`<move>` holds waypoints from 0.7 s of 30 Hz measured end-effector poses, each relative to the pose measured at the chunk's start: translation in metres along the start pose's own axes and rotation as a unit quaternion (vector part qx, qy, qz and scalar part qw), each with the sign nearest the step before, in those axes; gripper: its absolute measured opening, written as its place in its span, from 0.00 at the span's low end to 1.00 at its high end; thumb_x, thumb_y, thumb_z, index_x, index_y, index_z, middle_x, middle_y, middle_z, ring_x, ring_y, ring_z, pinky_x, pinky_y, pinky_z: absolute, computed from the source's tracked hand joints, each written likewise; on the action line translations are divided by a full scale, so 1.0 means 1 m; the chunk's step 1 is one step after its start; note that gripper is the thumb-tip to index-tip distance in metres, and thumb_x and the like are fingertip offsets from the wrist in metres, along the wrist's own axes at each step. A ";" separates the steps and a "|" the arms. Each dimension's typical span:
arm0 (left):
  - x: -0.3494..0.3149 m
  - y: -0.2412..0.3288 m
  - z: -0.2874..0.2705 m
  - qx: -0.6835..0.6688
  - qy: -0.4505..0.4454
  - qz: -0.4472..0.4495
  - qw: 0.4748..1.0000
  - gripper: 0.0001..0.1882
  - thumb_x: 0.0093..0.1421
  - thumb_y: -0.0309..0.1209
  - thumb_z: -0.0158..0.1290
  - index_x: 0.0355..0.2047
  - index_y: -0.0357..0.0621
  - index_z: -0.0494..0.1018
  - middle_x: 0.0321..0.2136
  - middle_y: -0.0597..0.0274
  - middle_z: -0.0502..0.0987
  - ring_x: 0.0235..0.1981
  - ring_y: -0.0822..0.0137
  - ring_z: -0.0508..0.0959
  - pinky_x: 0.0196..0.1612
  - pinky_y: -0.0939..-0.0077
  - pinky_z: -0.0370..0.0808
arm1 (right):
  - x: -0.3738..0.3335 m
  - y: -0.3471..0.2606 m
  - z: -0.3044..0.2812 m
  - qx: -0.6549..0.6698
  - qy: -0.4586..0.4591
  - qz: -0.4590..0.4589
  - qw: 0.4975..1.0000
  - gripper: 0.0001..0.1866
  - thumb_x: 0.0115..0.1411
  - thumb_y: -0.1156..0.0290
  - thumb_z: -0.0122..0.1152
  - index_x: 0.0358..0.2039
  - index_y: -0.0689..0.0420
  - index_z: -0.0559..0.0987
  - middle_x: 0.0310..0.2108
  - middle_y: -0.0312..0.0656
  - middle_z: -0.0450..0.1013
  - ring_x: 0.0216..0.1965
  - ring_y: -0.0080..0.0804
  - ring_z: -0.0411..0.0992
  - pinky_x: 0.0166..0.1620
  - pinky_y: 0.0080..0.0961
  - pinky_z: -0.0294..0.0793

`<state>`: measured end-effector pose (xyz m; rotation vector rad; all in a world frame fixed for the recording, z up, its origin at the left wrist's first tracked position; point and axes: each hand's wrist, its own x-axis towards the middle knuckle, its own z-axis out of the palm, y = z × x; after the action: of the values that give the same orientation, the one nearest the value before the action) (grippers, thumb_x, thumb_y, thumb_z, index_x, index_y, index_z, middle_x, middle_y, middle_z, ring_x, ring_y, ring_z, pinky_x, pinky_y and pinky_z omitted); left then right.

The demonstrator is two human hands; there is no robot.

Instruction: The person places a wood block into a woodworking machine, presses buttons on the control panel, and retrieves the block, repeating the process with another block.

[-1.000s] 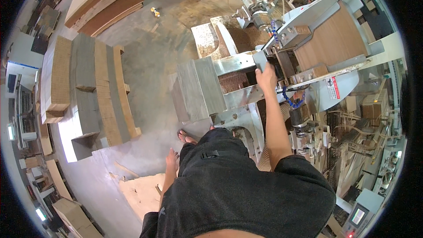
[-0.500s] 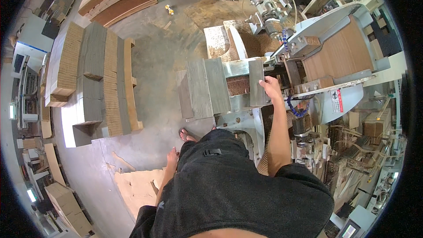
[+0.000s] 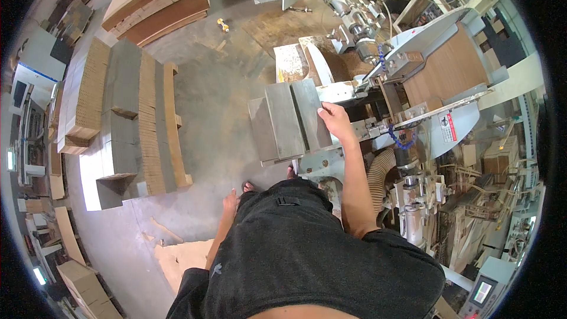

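Note:
My right hand (image 3: 336, 123) is closed on the right edge of a grey wood-grain board (image 3: 311, 112), thumb on its top face and the other fingers hidden. This board lies beside another grey board (image 3: 283, 119), and a browner board (image 3: 261, 130) sits lower at the far left of the group. They rest at the left end of a machine (image 3: 348, 92). My left hand (image 3: 230, 201) hangs at my side near my thigh. Its fingers are loosely apart, partly hidden, and I see nothing in them.
Long stacks of grey and brown boards (image 3: 123, 118) stand on the left. Another stack (image 3: 159, 0) is at the far left. A ribbed hose (image 3: 381, 171) and a motor unit (image 3: 413, 201) are right of my forearm. A cardboard sheet (image 3: 183, 260) lies on the floor.
My right hand has moved left, bringing the board off the machine's metal bed to the other boards. The view has shifted slightly. My left hand stays low by my side.

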<state>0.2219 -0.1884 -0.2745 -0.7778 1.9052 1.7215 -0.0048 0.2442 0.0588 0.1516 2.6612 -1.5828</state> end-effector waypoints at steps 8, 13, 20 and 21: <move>0.007 0.005 -0.053 0.466 -0.024 0.084 0.880 0.30 0.49 0.37 0.52 0.53 0.42 0.61 0.42 0.50 0.73 0.42 0.53 0.73 0.43 0.64 0.70 | -0.017 0.005 0.024 -0.142 0.104 0.001 0.984 0.21 0.52 0.60 0.55 0.42 0.63 0.74 0.37 0.55 0.72 0.39 0.48 0.71 0.43 0.34 0.68; 0.009 -0.049 -0.092 0.298 0.040 0.030 0.953 0.29 0.56 0.45 0.44 0.54 0.41 0.60 0.49 0.50 0.68 0.46 0.57 0.72 0.46 0.65 0.69 | -0.020 -0.016 0.027 0.028 0.129 0.060 0.989 0.19 0.52 0.65 0.57 0.41 0.64 0.74 0.30 0.45 0.75 0.29 0.27 0.71 0.34 0.22 0.70; -0.002 -0.022 -0.115 0.201 0.027 -0.062 0.977 0.30 0.59 0.49 0.40 0.55 0.43 0.60 0.49 0.52 0.68 0.48 0.58 0.70 0.47 0.60 0.66 | -0.053 -0.013 0.024 0.125 0.292 0.086 0.944 0.16 0.54 0.66 0.57 0.40 0.63 0.75 0.27 0.39 0.73 0.25 0.23 0.70 0.26 0.18 0.69; -0.001 -0.005 -0.111 0.165 0.016 -0.092 0.982 0.30 0.59 0.50 0.40 0.55 0.43 0.60 0.49 0.52 0.68 0.48 0.58 0.69 0.48 0.59 0.66 | -0.062 -0.003 0.019 0.123 0.315 0.095 0.936 0.16 0.54 0.66 0.57 0.40 0.63 0.75 0.27 0.39 0.73 0.25 0.23 0.70 0.26 0.18 0.69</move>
<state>0.2304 -0.2985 -0.2651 -0.8247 2.0003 1.2471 0.0563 0.2219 0.0572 1.0599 2.7045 -2.0600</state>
